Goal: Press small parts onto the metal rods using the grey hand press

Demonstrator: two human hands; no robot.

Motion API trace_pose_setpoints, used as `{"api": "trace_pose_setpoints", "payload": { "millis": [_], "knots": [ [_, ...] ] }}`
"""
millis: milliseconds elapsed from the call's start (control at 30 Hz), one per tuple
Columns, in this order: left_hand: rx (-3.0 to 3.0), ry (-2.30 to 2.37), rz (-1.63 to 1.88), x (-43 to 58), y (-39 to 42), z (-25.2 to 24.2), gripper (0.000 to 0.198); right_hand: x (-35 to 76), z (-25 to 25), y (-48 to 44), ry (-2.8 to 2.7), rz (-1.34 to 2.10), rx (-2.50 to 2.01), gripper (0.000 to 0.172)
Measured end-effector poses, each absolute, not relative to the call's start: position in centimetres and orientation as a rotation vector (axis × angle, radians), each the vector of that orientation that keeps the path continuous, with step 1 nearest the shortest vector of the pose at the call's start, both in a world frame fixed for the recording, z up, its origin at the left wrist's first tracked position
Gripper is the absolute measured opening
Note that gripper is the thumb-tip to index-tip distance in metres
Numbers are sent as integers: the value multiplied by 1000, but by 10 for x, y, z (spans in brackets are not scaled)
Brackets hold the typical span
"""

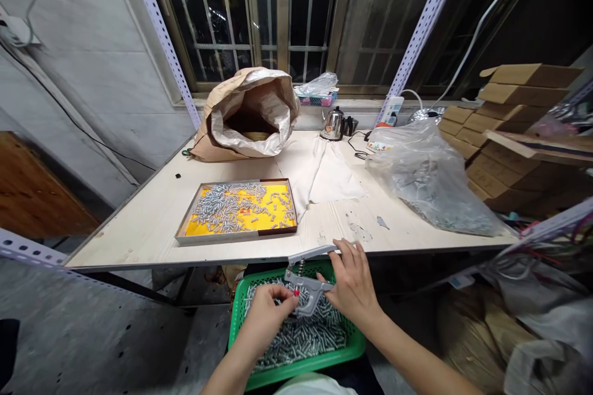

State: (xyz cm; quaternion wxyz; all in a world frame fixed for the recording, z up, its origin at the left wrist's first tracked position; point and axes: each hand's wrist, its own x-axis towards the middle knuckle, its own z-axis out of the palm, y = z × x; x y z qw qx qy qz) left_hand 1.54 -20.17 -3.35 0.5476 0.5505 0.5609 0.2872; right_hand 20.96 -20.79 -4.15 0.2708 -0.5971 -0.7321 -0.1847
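Observation:
My right hand (354,284) is wrapped round a grey metal hand tool (308,305) with a long upper lever and a coil spring between its two arms. Close to the tool's left end, my left hand (271,315) is pinched shut, and a small red spot shows at its thumb tip. What those fingers hold, if anything, is too small to name. Below both hands a green plastic basket (308,365) carries a heap of small silvery metal pins or screws (315,342). On the table lies a shallow tray (231,237) with similar metal pieces (215,207) scattered over its yellow bottom.
The wooden table (139,222) has its front edge just beyond my hands. A large open paper sack (208,129) lies towards its back. White cloth (336,179), a metal kettle (332,124), a clear plastic bag (430,166) and stacked cardboard boxes (504,163) stretch rightwards.

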Motion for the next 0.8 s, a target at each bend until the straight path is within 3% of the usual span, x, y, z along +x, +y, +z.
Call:
{"api": "trace_pose_setpoints", "payload": {
  "millis": [133, 300, 400, 600, 800],
  "knots": [
    [1323, 1393, 897, 3, -204, -30, 27, 217, -54, -218, -1939, -524, -1702, 37],
    [1662, 1471, 620, -20, -189, -28, 21, 238, -75, -233, -2029, -541, -1693, 42],
    [1942, 1613, 687, -25, -135, -12, 32, 244, -79, -238, -2012, -519, -1694, 41],
    [2161, 1929, 502, -26, 17, 22, 23, 246, -74, -237, -1959, -546, -1661, 39],
    [2212, 1838, 406, -25, 57, 7, 34, 253, -80, -237, -1939, -589, -1641, 39]
  ]
}}
